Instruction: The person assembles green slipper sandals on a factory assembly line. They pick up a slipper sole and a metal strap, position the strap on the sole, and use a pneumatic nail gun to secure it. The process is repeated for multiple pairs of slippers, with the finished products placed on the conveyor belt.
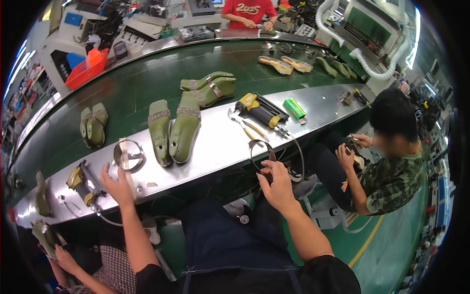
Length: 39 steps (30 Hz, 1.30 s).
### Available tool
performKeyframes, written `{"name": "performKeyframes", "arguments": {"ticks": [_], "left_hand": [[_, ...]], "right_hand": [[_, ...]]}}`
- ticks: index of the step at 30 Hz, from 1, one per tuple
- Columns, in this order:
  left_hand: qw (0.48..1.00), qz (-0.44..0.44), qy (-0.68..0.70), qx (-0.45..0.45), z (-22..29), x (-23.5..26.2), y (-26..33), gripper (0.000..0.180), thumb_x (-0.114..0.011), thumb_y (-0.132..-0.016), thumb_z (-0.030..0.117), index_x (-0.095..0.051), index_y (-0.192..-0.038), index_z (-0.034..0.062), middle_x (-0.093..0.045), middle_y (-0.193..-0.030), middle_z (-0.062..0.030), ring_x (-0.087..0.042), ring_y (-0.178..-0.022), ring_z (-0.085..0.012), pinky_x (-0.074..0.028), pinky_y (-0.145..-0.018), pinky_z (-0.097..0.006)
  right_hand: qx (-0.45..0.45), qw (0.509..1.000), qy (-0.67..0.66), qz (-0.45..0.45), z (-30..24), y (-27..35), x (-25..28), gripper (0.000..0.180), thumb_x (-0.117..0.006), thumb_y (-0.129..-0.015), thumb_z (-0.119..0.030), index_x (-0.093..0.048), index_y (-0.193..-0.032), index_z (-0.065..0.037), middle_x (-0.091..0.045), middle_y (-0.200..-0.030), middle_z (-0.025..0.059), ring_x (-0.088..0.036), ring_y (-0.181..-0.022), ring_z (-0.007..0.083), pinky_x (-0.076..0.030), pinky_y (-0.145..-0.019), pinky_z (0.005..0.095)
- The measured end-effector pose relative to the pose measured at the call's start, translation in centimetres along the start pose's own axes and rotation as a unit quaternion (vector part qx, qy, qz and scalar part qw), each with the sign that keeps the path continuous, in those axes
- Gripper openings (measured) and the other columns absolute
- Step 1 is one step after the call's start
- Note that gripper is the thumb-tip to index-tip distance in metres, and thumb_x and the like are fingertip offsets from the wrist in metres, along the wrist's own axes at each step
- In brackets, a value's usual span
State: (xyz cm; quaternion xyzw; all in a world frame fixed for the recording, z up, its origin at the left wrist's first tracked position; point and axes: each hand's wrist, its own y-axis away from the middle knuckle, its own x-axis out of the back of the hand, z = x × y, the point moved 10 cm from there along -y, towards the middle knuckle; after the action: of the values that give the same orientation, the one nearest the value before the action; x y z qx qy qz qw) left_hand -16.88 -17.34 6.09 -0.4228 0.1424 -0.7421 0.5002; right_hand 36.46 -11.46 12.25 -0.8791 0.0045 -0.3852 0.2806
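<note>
Beyond the right hand [279,188] lies a yellow-black air tool [261,114]

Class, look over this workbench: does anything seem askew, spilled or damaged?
Nothing looks spilled or clearly damaged. Slightly odd: one pair of banded green shoe lasts lies crosswise, unlike the nearer pair, which runs toward the front edge of the metal bench. A small tan scrap also lies loose near that edge.
</note>
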Motion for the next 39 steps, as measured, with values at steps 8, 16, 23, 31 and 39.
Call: {"name": "performKeyframes", "arguments": {"ticks": [8,16,23,31,39], "left_hand": [[0.703,-0.436,0.507,0.24,20.3,-6.0,19.4,0.051,-0.073,-0.101,0.018,-0.055,-0.143,-0.0033,-0.069,-0.128,-0.0139,-0.066,-0.114,-0.0194,-0.053,-0.1,-0.033],[0.622,-0.401,0.576,0.347,23.9,-7.2,20.9,0.02,-0.058,-0.108,0.018,-0.059,-0.116,-0.0007,-0.058,-0.084,-0.0015,-0.055,-0.068,-0.0124,-0.051,-0.068,-0.029],[0.498,-0.584,0.518,0.378,25.8,-6.7,21.1,0.025,-0.053,-0.111,0.027,-0.061,-0.12,0.0048,-0.051,-0.076,0.0032,-0.039,-0.054,-0.0037,-0.03,-0.046,-0.02],[0.547,-0.678,0.419,0.256,27.2,-7.0,20.9,0.027,-0.057,-0.103,0.013,-0.059,-0.128,0.0038,-0.054,-0.084,0.0033,-0.037,-0.056,-0.0018,-0.024,-0.046,-0.019],[0.495,-0.663,0.423,0.37,25.6,-8.0,20.6,0.073,-0.03,-0.113,0.062,-0.044,-0.147,-0.0017,-0.055,-0.094,-0.0071,-0.032,-0.059,-0.0052,-0.023,-0.045,-0.017]], "right_hand": [[0.037,0.993,-0.092,-0.065,-4.7,0.0,-3.4,0.039,-0.079,-0.085,-0.008,-0.066,-0.121,-0.001,-0.075,-0.105,0.0111,-0.065,-0.107,0.0341,-0.047,-0.096,0.0459],[-0.023,0.963,-0.259,-0.077,-4.5,1.0,-2.7,0.03,-0.078,-0.09,-0.008,-0.07,-0.117,0.0,-0.074,-0.117,0.0153,-0.073,-0.108,0.0262,-0.055,-0.098,0.0362],[-0.057,0.957,-0.272,-0.088,-2.9,-0.7,-2.1,0.06,-0.073,-0.1,-0.028,-0.054,-0.149,-0.001,-0.062,-0.141,0.0213,-0.063,-0.126,0.0239,-0.05,-0.105,0.0404],[-0.162,0.896,-0.359,-0.205,-3.1,0.1,-4.1,0.056,-0.07,-0.101,-0.032,-0.058,-0.142,0.004,-0.073,-0.116,0.0192,-0.072,-0.097,0.0211,-0.056,-0.082,0.0312],[-0.29,0.82,-0.402,-0.285,-2.5,2.2,-4.5,0.038,-0.058,-0.103,-0.016,-0.063,-0.135,0.005,-0.073,-0.104,0.0107,-0.065,-0.069,0.0078,-0.048,-0.053,0.0209]]}}
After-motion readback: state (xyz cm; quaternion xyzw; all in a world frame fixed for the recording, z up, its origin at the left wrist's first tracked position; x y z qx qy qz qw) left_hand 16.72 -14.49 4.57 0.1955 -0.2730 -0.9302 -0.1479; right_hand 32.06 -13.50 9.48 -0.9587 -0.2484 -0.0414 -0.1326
